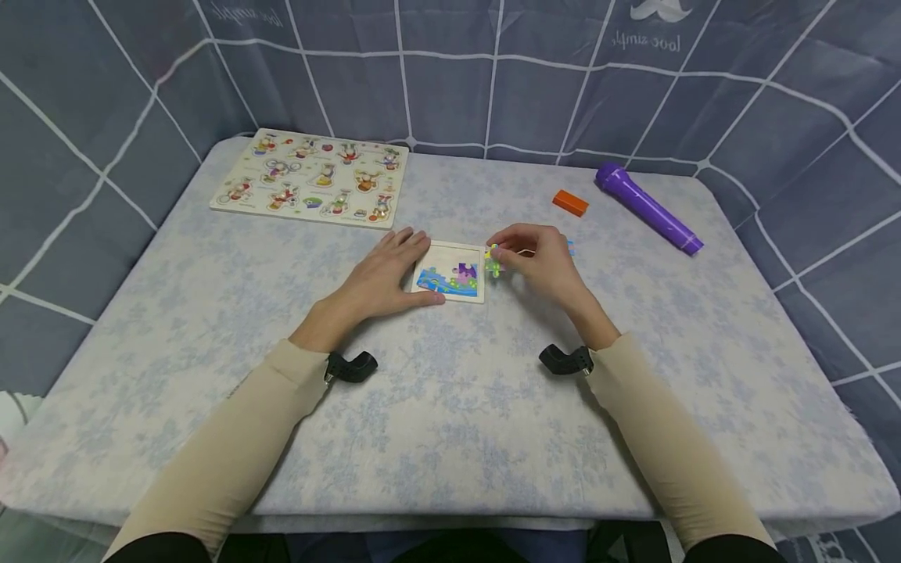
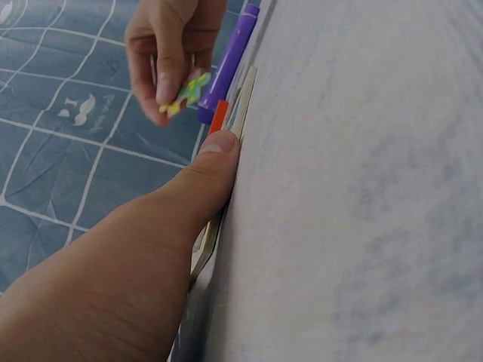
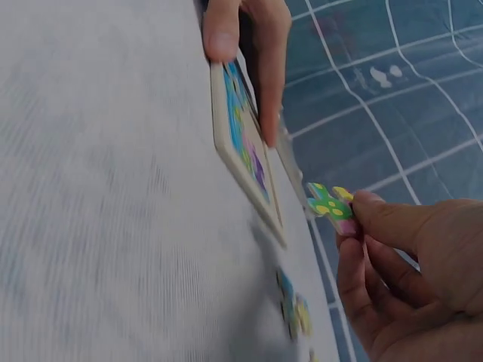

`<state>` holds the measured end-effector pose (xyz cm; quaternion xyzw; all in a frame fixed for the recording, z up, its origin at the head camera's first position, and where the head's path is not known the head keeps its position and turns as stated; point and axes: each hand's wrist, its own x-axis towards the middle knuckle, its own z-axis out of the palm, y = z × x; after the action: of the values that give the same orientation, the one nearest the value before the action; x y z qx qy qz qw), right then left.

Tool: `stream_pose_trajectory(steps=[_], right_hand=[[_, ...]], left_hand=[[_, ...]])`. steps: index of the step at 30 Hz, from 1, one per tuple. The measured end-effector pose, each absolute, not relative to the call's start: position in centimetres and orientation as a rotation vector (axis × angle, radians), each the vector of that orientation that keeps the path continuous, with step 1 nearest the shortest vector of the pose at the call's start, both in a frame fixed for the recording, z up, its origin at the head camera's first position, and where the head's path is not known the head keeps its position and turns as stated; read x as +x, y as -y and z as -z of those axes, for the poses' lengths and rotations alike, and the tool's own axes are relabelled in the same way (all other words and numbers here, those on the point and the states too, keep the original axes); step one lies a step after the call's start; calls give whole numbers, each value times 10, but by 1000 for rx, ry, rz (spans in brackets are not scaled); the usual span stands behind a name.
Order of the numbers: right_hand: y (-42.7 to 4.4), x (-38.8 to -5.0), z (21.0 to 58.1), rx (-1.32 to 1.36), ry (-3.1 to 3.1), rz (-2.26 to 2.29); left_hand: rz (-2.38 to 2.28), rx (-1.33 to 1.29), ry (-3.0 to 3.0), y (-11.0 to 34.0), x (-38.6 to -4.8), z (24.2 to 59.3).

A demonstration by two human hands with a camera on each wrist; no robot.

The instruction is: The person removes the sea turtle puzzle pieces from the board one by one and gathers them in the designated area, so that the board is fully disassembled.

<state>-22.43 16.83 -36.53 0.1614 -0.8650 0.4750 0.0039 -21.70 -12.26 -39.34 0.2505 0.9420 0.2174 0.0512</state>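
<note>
A small jigsaw tray (image 1: pixel 449 255) lies on the table, its lower part filled with blue, pink and purple pieces. My left hand (image 1: pixel 383 275) holds it from the left, thumb on the near edge and fingers at the far left corner. Just right of the tray, my right hand (image 1: pixel 545 264) pinches a green and yellow jigsaw piece (image 3: pixel 329 207) between thumb and fingers. In the right wrist view this piece is held off the table, apart from the tray. More loose pieces (image 3: pixel 290 303) lie near the right hand, mostly hidden by it in the head view.
A large wooden picture board (image 1: pixel 310 178) lies at the back left. Toward the back right are an orange block (image 1: pixel 570 203) and a purple microphone-shaped tube (image 1: pixel 649 208). A grey gridded curtain (image 1: pixel 450 94) encloses the table's back and sides.
</note>
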Motion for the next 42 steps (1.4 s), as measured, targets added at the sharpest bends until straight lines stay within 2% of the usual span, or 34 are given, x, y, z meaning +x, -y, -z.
stream_pose_trajectory(steps=[8, 15, 22, 32, 42], right_hand=[[-211, -218, 376, 283, 2688, -1462], [-227, -220, 378, 130, 2674, -1410], [-229, -226, 392, 158, 2720, -1222], [-236, -217, 380, 279, 2899, -1182], [-223, -215, 387, 216, 2814, -1122]], left_hand=[[-656, 766, -2863, 122, -217, 395], [-640, 754, -2864, 125, -218, 393], [-636, 765, -2865, 124, -217, 394], [-640, 772, -2870, 120, -219, 395], [-633, 771, -2859, 121, -218, 395]])
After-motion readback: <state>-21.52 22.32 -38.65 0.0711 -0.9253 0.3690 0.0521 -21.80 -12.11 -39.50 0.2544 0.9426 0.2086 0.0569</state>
